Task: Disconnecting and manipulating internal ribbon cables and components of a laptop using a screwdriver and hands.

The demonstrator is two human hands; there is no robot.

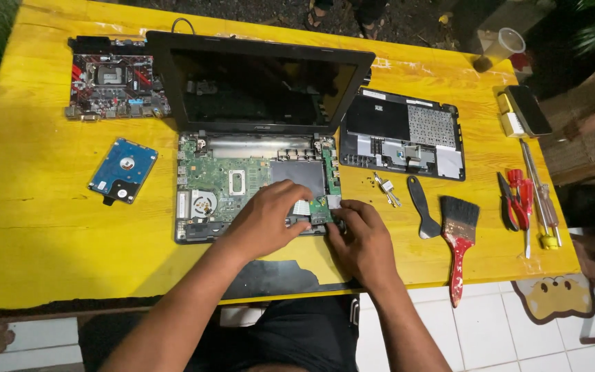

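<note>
An opened laptop (pixel 242 138) lies on the yellow table (pixel 36 207), its dark screen up and its green circuit board (pixel 228 182) bare. My left hand (pixel 270 219) rests on the base's lower right part, fingers pressing near a small green board (pixel 320 210). My right hand (pixel 361 238) touches the same spot from the right, fingertips pinching at the base's front right corner. Whether either hand grips a part is hidden by the fingers.
A hard drive (pixel 123 169) lies left, a desktop mainboard (pixel 113 86) at back left. The removed keyboard cover (pixel 403 134) sits right of the screen. Loose screws (pixel 387 189), a black pry tool (pixel 421 207), a red-handled brush (pixel 459 241), pliers and screwdrivers (pixel 528 200) lie right.
</note>
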